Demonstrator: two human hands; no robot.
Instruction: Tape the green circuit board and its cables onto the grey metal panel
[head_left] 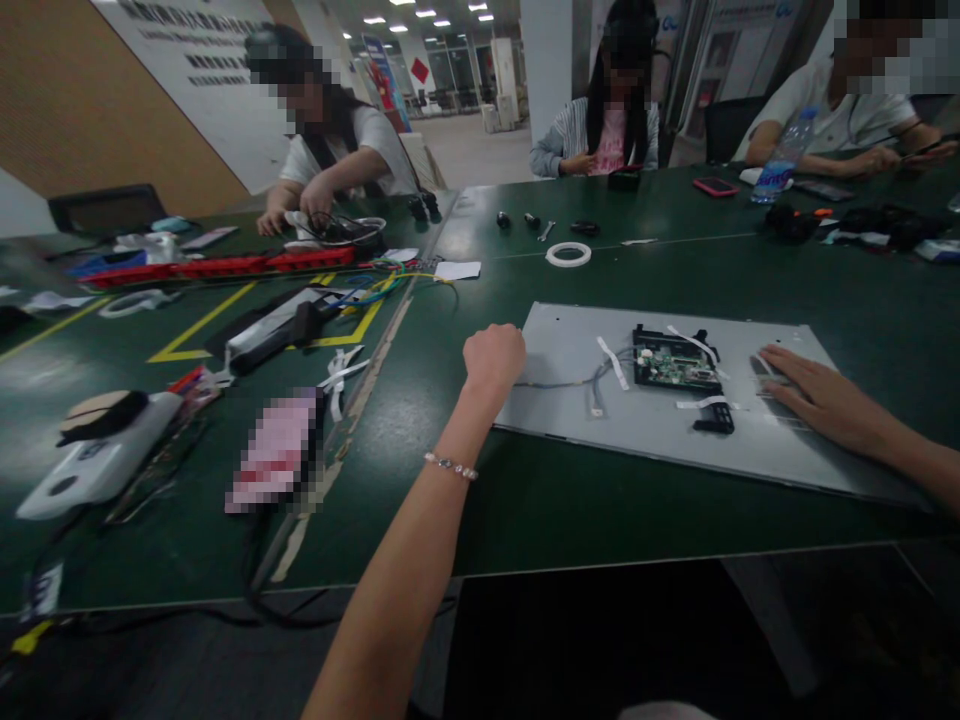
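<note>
A flat pale grey panel (pixel 570 345) lies on the green table. Fixed near its middle is a green circuit board (pixel 679 362) in a black frame, with white tape strips (pixel 613 364) around it. From the board a thin grey cable (pixel 559 384) runs left across the panel. My left hand (pixel 495 362) is closed at the panel's left edge, where the cable disappears beside it; its fingers' contents are hidden. Flat on the panel's right part rests my right hand (pixel 821 400), fingers stretched out beside small light strips. A black bracket (pixel 714 416) sits below the board.
Behind the panel lie a white tape roll (pixel 568 255), a small wrench (pixel 547 231) and a pink-edged phone (pixel 715 187). To the left are a pink pouch-like item (pixel 274 450), cables and a white device (pixel 101 465). Several people sit across the table.
</note>
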